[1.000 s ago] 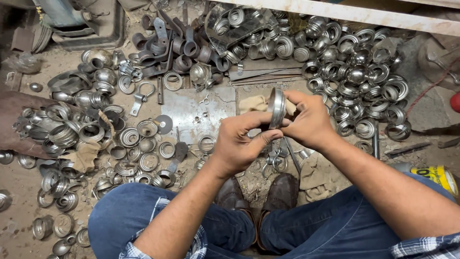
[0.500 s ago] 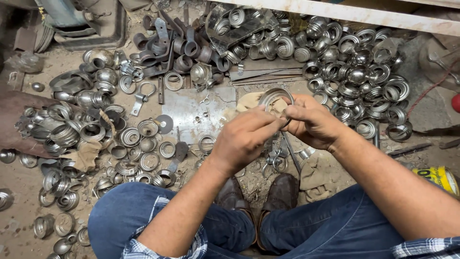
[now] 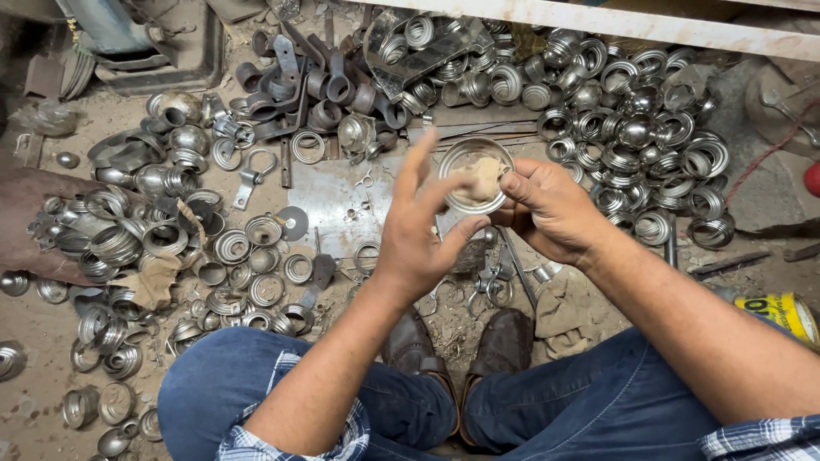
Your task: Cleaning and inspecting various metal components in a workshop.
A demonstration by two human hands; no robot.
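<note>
Metal cup (image 3: 475,175) in right hand (image 3: 555,209), left hand (image 3: 418,239) beside

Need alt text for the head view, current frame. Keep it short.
Seen from above, a seated person's right hand holds a shallow round metal cup with a tan cloth inside it, while the left hand is open beside it with fingers spread. Piles of shiny metal rings and caps cover the dusty floor around their jeans and brown shoes.

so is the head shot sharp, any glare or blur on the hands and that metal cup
Head view: soft, even light with faint shadows; small glints on the metal rings, none blown out. The left hand has slightly smeared fingertips; the right hand and round metal cup read sharp. Edges bend slightly from the wide lens.
</note>
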